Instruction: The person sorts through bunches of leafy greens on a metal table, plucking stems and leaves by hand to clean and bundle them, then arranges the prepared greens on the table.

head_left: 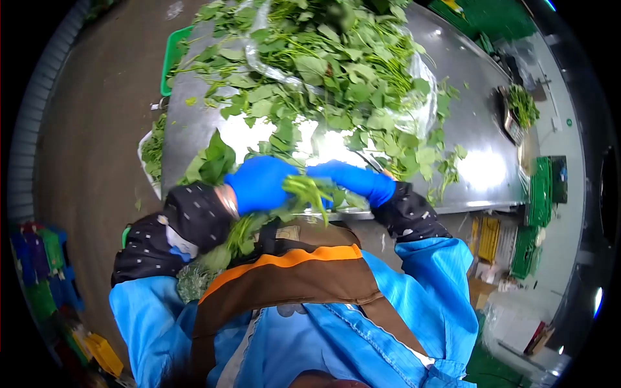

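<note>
My left hand [262, 183], in a blue glove, is closed around a bunch of leafy greens [308, 191] close to my apron. Cut-looking pale stems stick out between the two hands, and leaves trail below on the left. My right hand [354, 182], also blue-gloved, presses on the same bunch from the right; its fingers are blurred and partly hidden by stems. Just behind it a thin dark tool with an orange end [375, 163] shows, and I cannot tell whether it is held. Past both hands lies a large heap of leafy greens [336, 71] on clear plastic.
The metal table [482, 139] reflects bright light. A green crate [173, 58] and a white basket of greens [152, 155] stand along its left side. At the right end sits a scale with greens [517, 110]. Green crates [542, 191] and a yellow crate [490, 238] are stacked below.
</note>
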A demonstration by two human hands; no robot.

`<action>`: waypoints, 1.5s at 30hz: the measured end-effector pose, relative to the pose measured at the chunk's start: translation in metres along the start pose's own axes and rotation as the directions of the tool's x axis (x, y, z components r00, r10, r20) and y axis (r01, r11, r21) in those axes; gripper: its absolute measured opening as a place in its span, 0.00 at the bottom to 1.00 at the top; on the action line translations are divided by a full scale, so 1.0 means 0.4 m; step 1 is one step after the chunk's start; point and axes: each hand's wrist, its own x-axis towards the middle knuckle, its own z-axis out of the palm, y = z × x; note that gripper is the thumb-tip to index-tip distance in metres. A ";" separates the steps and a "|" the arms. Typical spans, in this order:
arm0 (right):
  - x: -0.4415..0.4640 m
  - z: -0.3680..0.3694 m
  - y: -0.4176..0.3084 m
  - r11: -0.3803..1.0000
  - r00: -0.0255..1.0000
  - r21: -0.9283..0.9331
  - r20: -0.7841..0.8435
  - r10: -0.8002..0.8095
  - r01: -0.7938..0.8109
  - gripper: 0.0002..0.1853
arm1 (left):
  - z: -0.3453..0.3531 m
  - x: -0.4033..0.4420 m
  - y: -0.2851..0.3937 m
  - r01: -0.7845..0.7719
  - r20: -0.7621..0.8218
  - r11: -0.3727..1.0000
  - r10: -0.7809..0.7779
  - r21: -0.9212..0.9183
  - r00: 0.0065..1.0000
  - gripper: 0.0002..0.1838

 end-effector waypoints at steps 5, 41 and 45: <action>-0.135 -0.242 0.176 0.664 0.721 -0.610 -0.676 -0.151 -0.433 0.20 | -0.034 0.060 -0.022 0.434 0.349 0.316 -0.290 -0.844 0.891 0.14; -0.087 -0.108 0.176 0.675 0.603 -0.731 -0.586 -0.541 -0.104 0.31 | -0.060 0.080 -0.019 0.319 -0.590 0.947 -0.270 -0.022 0.761 0.19; -0.147 0.045 -0.066 0.452 0.403 -0.892 -0.417 -0.814 -0.010 0.37 | -0.064 0.143 -0.033 0.168 -0.565 0.861 0.156 0.480 0.810 0.10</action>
